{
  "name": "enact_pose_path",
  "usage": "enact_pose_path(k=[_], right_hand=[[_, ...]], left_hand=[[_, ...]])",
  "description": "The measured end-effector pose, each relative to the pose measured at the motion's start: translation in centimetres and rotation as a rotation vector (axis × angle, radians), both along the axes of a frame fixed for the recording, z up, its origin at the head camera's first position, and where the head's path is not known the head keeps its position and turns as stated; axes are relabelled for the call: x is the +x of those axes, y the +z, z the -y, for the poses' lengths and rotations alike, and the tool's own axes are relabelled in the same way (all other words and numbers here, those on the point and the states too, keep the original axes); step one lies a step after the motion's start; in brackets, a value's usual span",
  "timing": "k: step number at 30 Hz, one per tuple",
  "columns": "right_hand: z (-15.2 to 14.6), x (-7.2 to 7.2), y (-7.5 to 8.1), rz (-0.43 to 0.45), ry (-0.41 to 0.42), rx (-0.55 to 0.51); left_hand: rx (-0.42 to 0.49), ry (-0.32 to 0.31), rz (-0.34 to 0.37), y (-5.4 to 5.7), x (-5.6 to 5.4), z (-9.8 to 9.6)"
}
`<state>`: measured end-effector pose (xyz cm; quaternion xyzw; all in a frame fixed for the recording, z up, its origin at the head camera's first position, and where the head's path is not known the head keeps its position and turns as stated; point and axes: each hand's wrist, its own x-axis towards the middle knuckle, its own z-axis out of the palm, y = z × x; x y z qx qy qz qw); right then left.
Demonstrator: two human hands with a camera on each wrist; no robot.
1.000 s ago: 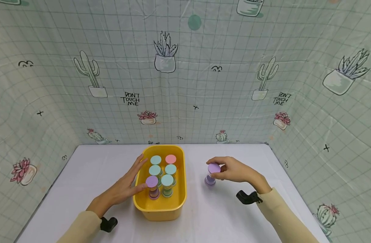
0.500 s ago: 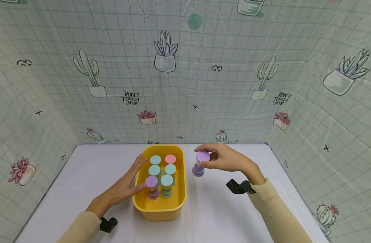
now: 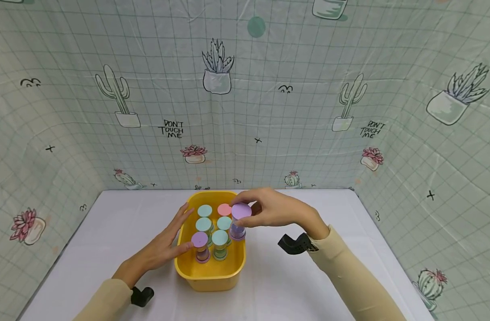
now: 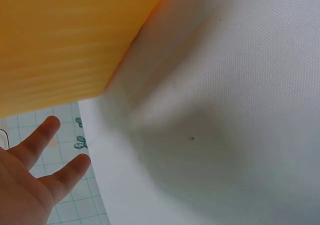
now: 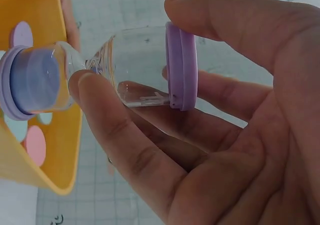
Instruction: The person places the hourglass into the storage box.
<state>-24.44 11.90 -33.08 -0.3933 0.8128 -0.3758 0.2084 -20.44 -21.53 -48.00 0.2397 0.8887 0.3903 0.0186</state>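
In the head view, my right hand [image 3: 271, 208] holds a purple-capped sand timer [image 3: 238, 229] upright over the right rim of the yellow bin [image 3: 213, 284]. The right wrist view shows thumb and fingers round the clear glass of this sand timer [image 5: 142, 65], with violet sand in its far bulb. At the bin's left rim lies my left hand [image 3: 158, 254], its fingers extended along the outside. Its thumb reaches over the rim, close beside another purple sand timer [image 3: 200, 240]; contact is unclear. Several mint-capped sand timers [image 3: 220, 238] and a pink-capped one [image 3: 224, 208] stand inside the bin.
A white-covered table [image 3: 301, 285] carries the bin. Behind and on both sides hangs a grid-patterned cloth [image 3: 245, 111] printed with cacti. Each wrist wears a black camera mount, such as the right mount [image 3: 295, 244].
My right hand has lifted the purple sand timer off the table and carried it left, from the bin's right side to above its right rim. The left hand has stayed in place.
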Motion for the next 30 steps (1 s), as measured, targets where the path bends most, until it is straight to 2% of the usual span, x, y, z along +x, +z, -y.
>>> enact_pose_path(k=[4, 7, 12, 15, 18, 25, 30], right_hand=[[1.5, 0.1, -0.2, 0.034, 0.049, 0.030], [2.5, 0.2, -0.5, 0.003, 0.100, 0.057], [3.9, 0.2, -1.3, -0.074, 0.195, 0.087], [4.6, 0.2, -2.0, -0.073, 0.219, 0.112], [5.4, 0.3, -2.6, -0.059, 0.227, 0.144], [7.0, 0.0, -4.0, -0.084, 0.248, 0.236], [8.0, -0.4, -4.6, -0.123, 0.302, 0.297]], left_hand=[[0.008, -0.005, -0.003, -0.1, 0.0, 0.1], [0.007, -0.007, 0.009, 0.0, 0.0, 0.1], [-0.020, -0.033, 0.072, 0.7, 0.0, 0.4], [-0.033, -0.060, 0.122, 1.4, -0.2, 0.6], [-0.036, -0.079, 0.142, 1.6, -0.3, 0.9], [-0.021, -0.070, 0.113, 1.0, -0.2, 1.0], [-0.001, -0.071, 0.091, 0.7, -0.2, 1.0]])
